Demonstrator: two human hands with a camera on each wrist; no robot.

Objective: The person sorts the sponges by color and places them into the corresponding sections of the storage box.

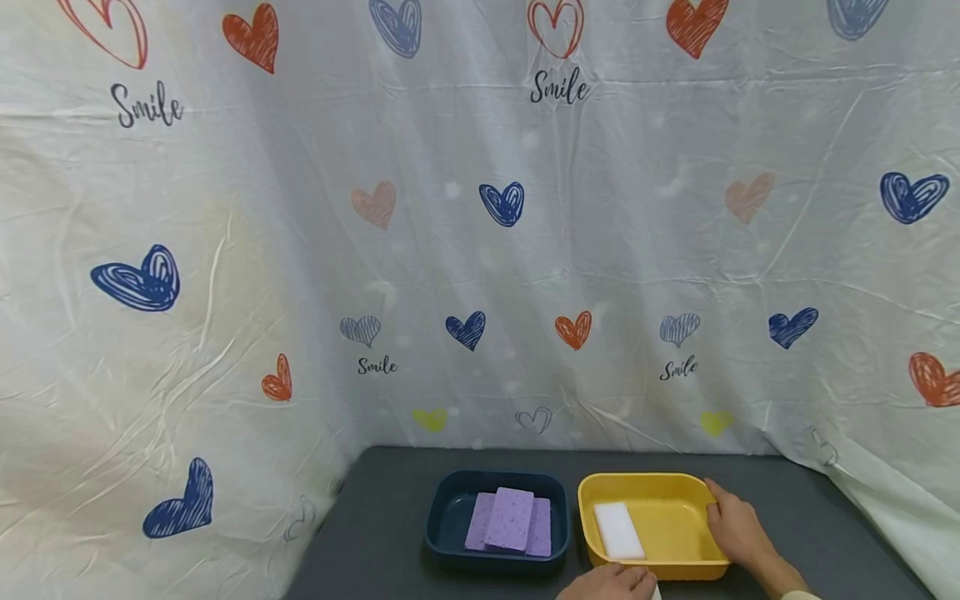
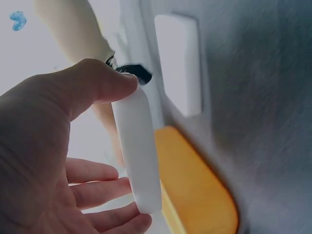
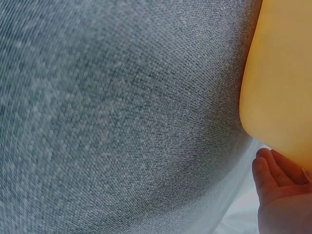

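My left hand [image 1: 611, 582] pinches a white sponge block [image 2: 139, 151] between thumb and fingers, close to the front wall of a yellow tray [image 1: 622, 569]. On the grey surface in the left wrist view lies a second white block [image 2: 178, 63], apart from the one I hold. Another white sponge [image 1: 619, 531] rests in the left part of the yellow tray. My right hand [image 1: 737, 527] grips that tray's right side, with fingers [image 3: 265, 175] against the outer wall in the right wrist view.
Left of the yellow tray stands a dark blue tray [image 1: 442, 533] holding several purple sponges [image 1: 510, 518], one overlapping the others. Both trays stand on a dark grey table [image 1: 375, 533]. A white curtain [image 1: 450, 267] printed with hearts hangs behind and along the sides.
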